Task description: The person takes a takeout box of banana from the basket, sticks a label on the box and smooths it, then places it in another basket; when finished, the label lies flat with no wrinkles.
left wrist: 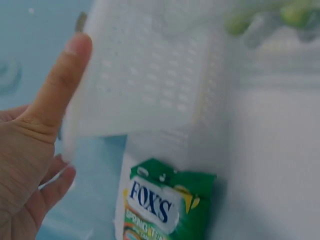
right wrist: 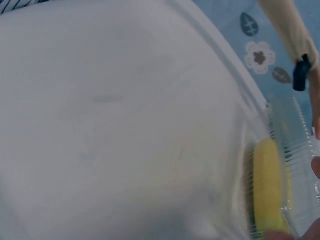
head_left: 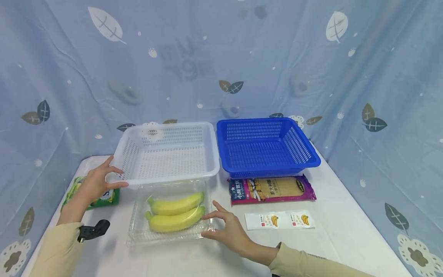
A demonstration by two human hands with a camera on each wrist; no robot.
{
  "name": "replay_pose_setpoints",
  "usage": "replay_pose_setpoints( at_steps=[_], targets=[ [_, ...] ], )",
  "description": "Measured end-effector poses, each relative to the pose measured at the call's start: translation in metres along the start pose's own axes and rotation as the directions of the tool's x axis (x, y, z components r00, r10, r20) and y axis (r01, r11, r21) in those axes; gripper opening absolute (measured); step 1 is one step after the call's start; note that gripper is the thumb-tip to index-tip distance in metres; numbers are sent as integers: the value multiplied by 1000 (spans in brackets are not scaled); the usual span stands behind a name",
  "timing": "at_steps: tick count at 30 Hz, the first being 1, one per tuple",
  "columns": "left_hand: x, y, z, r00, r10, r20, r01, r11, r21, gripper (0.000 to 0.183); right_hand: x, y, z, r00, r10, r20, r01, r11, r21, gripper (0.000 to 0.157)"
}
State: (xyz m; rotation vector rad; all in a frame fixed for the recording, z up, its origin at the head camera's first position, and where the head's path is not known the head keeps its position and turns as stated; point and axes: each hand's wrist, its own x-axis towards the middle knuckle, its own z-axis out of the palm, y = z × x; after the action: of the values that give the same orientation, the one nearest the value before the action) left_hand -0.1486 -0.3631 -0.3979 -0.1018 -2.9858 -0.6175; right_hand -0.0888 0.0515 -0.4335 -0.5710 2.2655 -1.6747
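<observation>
In the head view, a clear plastic box (head_left: pixel 173 239) lies near the middle of the table with two yellow bananas (head_left: pixel 174 222) inside. My right hand (head_left: pixel 230 232) is at the box's right edge, thumb and fingers spread apart; whether they press on the plastic is hard to tell. The right wrist view catches only its fingertips beside the box. At the front left corner of the white basket (head_left: pixel 169 163) is my left hand (head_left: pixel 98 182), its thumb stretched out straight in the left wrist view. Contact with the basket rim cannot be made out.
A blue basket (head_left: pixel 266 152) stands right of the white one. In front of it lie a purple pasta pack (head_left: pixel 273 189) and a white strip with banana stickers (head_left: pixel 280 220). A green FOX'S candy bag (left wrist: pixel 165 205) lies by my left forearm. Patterned blue cloth (head_left: pixel 207 57) walls the table.
</observation>
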Motion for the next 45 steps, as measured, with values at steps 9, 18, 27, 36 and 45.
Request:
replay_pose_setpoints(
  at_steps=[9,18,27,36,45],
  targets=[
    [-33,25,8,963,81,-259,-115,986,-121,36,-4,5,-38,998,64,-3,-61,973,222,40],
    [-59,72,19,939,-72,-337,-102,876,-471,29,-10,35,-89,986,104,-128,-64,956,286,42],
    [-63,132,42,981,-81,-176,-70,699,-712,28,-26,65,-131,991,27,-133,1,979,205,42],
    [-51,197,83,994,-17,-112,-87,520,-850,30,-44,84,-158,987,13,-159,11,988,153,41],
    [-41,271,122,990,136,33,-30,435,-900,32,-61,107,-177,991,-31,-130,50,987,150,43]
  ],
)
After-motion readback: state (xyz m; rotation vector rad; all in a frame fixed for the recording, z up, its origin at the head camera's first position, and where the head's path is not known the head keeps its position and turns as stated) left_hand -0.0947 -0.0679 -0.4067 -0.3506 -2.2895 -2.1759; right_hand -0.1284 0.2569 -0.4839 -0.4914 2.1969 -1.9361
